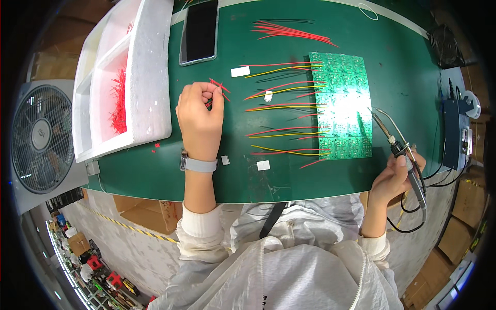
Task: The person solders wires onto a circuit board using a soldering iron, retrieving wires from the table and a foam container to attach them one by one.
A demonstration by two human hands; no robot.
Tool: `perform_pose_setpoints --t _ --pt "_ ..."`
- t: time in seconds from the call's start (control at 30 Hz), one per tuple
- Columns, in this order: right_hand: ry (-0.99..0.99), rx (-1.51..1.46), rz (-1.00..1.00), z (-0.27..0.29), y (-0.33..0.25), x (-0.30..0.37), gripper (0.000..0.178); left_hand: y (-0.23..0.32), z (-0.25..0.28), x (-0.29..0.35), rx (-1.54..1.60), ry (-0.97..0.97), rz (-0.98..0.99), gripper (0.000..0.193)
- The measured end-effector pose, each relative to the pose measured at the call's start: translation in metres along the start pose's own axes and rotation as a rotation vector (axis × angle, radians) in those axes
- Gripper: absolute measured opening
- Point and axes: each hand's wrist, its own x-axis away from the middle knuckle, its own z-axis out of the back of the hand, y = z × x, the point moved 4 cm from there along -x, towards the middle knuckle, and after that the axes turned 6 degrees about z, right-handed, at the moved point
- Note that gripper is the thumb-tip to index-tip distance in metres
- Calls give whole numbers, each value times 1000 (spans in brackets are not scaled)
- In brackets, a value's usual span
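My left hand [199,111], with a watch on its wrist, is closed in a pinch on a few short red wires [226,96] left of the board. The fingers partly cover them. My right hand [388,181] grips a soldering iron [412,173] with a thin metal tube alongside its tip. That tip points up and left, at the right edge of a green circuit board panel [341,147]. Rows of red, yellow and black wires [281,107] reach leftward from the panel's left edge. Bright glare hides the panel's middle.
A white foam box [150,77] with compartments holds many short red wires [119,106]. Behind lie a phone [200,31] and a bundle of long red wires [294,32]. Small white pieces [263,165] dot the green table. At right stands a blue soldering station [454,134]; a fan [41,135] is at left.
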Motion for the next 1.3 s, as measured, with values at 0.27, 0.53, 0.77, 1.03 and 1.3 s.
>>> perform_pose_setpoints --t 0.27,0.53,0.77,1.03,1.3 --pt "-17 37 -30 -24 -10 -38 21 33 15 -9 -121 119 -183 8" --pt "-192 -81 -15 -67 18 -65 18 123 -56 -21 229 -216 -397 7" --pt "-146 -81 5 -71 32 -57 17 115 -93 -20 -61 -187 -347 8" --pt "-220 -31 126 -65 34 -52 25 111 -95 -17 -36 -41 -540 13" --pt "-266 -27 222 -66 34 -54 28 108 -99 -17 -41 -25 -525 12"
